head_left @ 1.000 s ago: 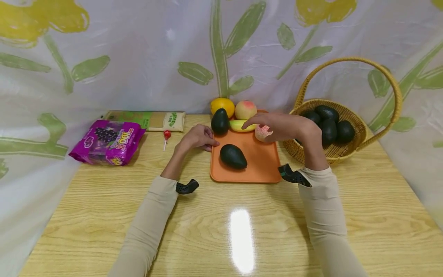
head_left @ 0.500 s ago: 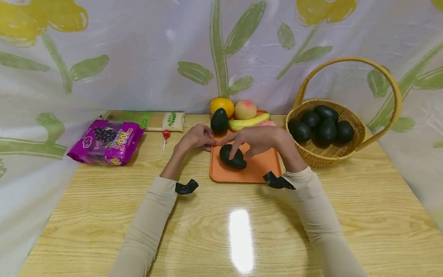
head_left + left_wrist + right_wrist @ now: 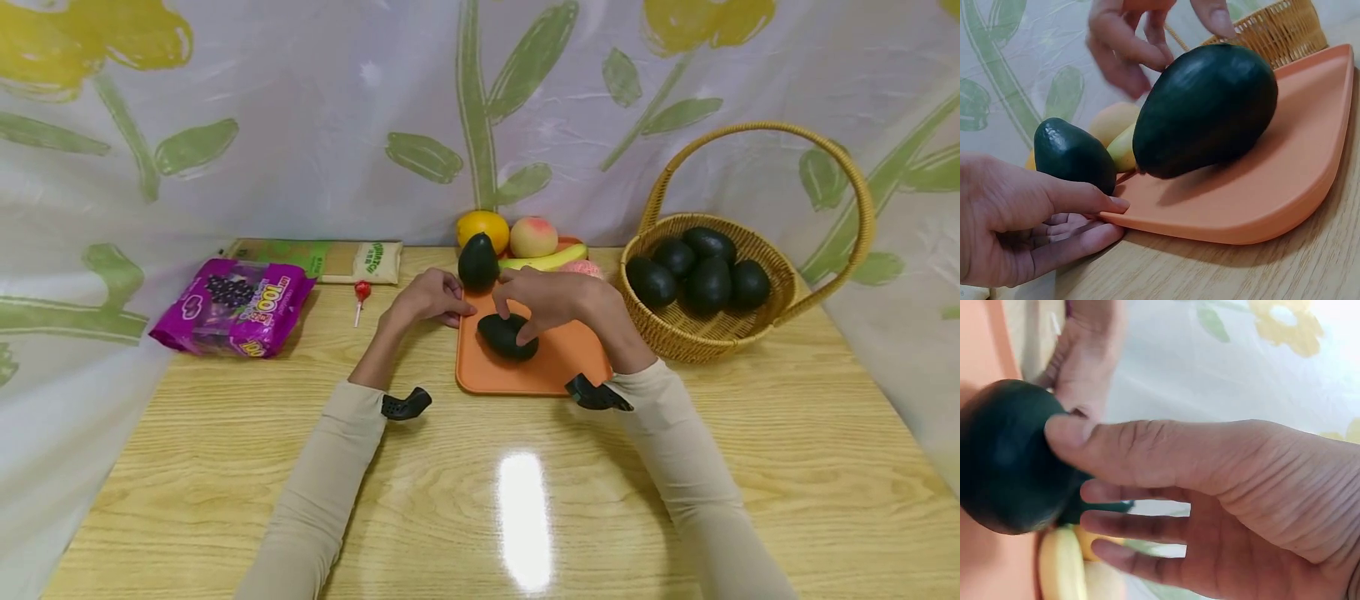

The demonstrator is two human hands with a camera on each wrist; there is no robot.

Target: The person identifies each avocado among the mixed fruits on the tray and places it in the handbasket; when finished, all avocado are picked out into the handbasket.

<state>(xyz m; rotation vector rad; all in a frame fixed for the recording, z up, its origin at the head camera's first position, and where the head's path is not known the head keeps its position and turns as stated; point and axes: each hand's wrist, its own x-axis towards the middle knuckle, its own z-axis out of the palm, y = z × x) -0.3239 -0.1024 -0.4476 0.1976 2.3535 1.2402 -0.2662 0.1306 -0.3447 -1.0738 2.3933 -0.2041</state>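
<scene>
My left hand [image 3: 430, 297] pinches the left rim of an orange tray [image 3: 1241, 215], thumb on top and fingers beneath. A dark green avocado [image 3: 1210, 109] is at the tray's middle, with a shadow under it in the left wrist view. From above, my right hand [image 3: 555, 298] holds this avocado between thumb and fingers. The thumb [image 3: 1072, 431] presses its side in the right wrist view; three fingers spread behind. Another avocado [image 3: 477, 262] stands at the tray's back left corner. Behind lie a yellow lemon-like fruit [image 3: 482, 227], a peach [image 3: 533, 237] and a banana [image 3: 558, 258].
A wicker basket [image 3: 667, 340] with a tall handle holds several avocados, right of the tray. A pink fruit [image 3: 582, 268] is partly hidden behind my right hand. Left lie a purple snack bag [image 3: 232, 308], a red lollipop [image 3: 362, 291] and a flat package [image 3: 345, 262] along the curtain.
My right hand has come from over the back right of the tray leftward and down to the avocado at the middle, its fingers closing round it. My left hand stays at the rim.
</scene>
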